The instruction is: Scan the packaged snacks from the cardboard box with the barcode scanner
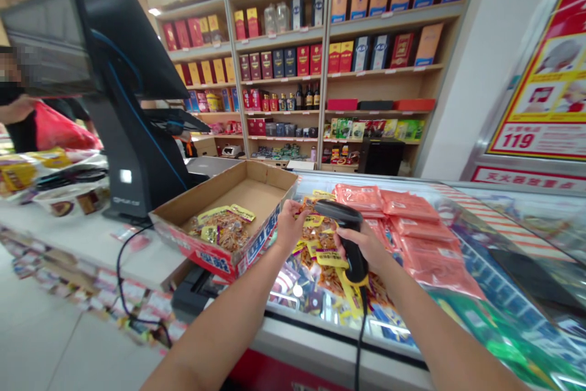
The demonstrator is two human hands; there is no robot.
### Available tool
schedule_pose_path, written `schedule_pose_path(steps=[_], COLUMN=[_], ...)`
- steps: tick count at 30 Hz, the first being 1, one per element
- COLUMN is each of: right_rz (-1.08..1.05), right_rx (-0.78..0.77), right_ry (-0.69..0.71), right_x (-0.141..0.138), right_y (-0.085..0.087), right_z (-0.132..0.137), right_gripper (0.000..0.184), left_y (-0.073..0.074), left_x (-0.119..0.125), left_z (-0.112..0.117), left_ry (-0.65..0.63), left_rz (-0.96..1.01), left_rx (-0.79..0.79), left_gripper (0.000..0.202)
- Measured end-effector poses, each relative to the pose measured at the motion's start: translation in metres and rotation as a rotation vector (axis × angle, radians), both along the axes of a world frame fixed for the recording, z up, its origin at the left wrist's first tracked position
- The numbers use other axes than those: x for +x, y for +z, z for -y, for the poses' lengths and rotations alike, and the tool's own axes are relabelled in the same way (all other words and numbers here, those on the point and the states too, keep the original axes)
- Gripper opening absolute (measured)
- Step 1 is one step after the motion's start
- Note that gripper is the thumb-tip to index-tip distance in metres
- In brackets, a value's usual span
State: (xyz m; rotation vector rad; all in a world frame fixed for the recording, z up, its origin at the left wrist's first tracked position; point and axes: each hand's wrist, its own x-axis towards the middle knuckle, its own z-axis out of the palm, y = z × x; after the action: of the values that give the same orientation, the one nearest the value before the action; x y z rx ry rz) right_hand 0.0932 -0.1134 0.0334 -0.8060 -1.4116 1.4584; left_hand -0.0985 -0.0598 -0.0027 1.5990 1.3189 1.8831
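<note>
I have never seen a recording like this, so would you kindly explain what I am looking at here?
This single picture comes from a camera worn on a person's head, looking forward and down, so the two bare arms at the bottom are the wearer's own. The right hand grips a black corded scanner. The left hand pinches a yellow-labelled snack packet above a heap of similar packets on a glass-topped freezer. Nearby are pink packets, an open cardboard box and a till screen. Another person stands far left.
</note>
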Motion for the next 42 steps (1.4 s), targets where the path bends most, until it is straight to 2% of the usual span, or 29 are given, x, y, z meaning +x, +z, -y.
schedule_pose_path(steps=[3, 5, 7, 10, 13, 15, 17, 19, 22, 24, 26, 27, 29, 31, 33, 35, 38, 40, 42], right_rz=[-0.028, -0.048, -0.066, -0.070, -0.020, -0.003, -0.022, -0.053, -0.063, -0.055, -0.057, -0.061, -0.066, -0.055, -0.042, -0.045, -0.066, -0.090, -0.117], right_rx=[0.018, 0.047, 0.073, 0.084, 0.087, 0.098, 0.108, 0.107, 0.094, 0.090, 0.089, 0.087, 0.083, 0.080, 0.081, 0.081, 0.071, 0.066, 0.058], right_ry=[0.025, 0.046, 0.056, 0.073, 0.101, 0.117, 0.130, 0.142, 0.164, 0.163, 0.145, 0.131, 0.092, 0.042, -0.018, -0.073, -0.136, -0.169, -0.188], right_x=[0.000, -0.002, -0.008, -0.024, -0.045, -0.061, -0.076, -0.088, -0.098, -0.097, -0.091, -0.086, -0.073, -0.057, -0.040, -0.024, -0.003, 0.007, 0.014], right_y=[-0.003, -0.001, 0.004, 0.021, 0.041, 0.050, 0.055, 0.054, 0.050, 0.047, 0.045, 0.045, 0.046, 0.047, 0.047, 0.044, 0.039, 0.034, 0.028], right_z=[-0.001, -0.001, 0.000, 0.004, 0.010, 0.013, 0.015, 0.017, 0.018, 0.017, 0.015, 0.014, 0.012, 0.010, 0.007, 0.004, -0.003, -0.007, -0.012], right_gripper=[0.022, 0.022, 0.023, 0.022, 0.023, 0.024, 0.023, 0.021, 0.022, 0.023, 0.023, 0.023, 0.023, 0.023, 0.023, 0.023, 0.021, 0.021, 0.021], left_y=[0.005, 0.013, 0.027, 0.056, 0.085, 0.099, 0.107, 0.109, 0.108, 0.105, 0.101, 0.098, 0.089, 0.076, 0.062, 0.048, 0.030, 0.019, 0.010], left_x=[0.000, -0.002, -0.006, -0.019, -0.041, -0.061, -0.085, -0.109, -0.135, -0.139, -0.129, -0.120, -0.096, -0.069, -0.044, -0.023, -0.001, 0.006, 0.008], left_z=[0.005, 0.011, 0.019, 0.037, 0.058, 0.071, 0.079, 0.084, 0.089, 0.090, 0.089, 0.087, 0.077, 0.062, 0.041, 0.018, -0.011, -0.024, -0.031], left_ry=[0.043, 0.091, 0.156, 0.280, 0.407, 0.485, 0.566, 0.650, 0.744, 0.751, 0.668, 0.580, 0.323, 0.038, -0.122, -0.088, 0.104, 0.173, 0.178], left_rz=[-0.071, -0.147, -0.226, -0.283, -0.271, -0.263, -0.286, -0.333, -0.421, -0.480, -0.524, -0.538, -0.555, -0.578, -0.634, -0.701, -0.718, -0.655, -0.590], left_rx=[0.002, 0.018, 0.035, 0.053, 0.089, 0.093, 0.044, -0.078, -0.222, -0.157, -0.037, 0.003, 0.010, -0.063, -0.172, -0.277, -0.382, -0.428, -0.429], left_gripper=[0.020, 0.018, 0.016, 0.014, 0.015, 0.018, 0.023, 0.034, 0.051, 0.049, 0.037, 0.031, 0.020, 0.015, 0.013, 0.008, 0.015, 0.025, 0.033])
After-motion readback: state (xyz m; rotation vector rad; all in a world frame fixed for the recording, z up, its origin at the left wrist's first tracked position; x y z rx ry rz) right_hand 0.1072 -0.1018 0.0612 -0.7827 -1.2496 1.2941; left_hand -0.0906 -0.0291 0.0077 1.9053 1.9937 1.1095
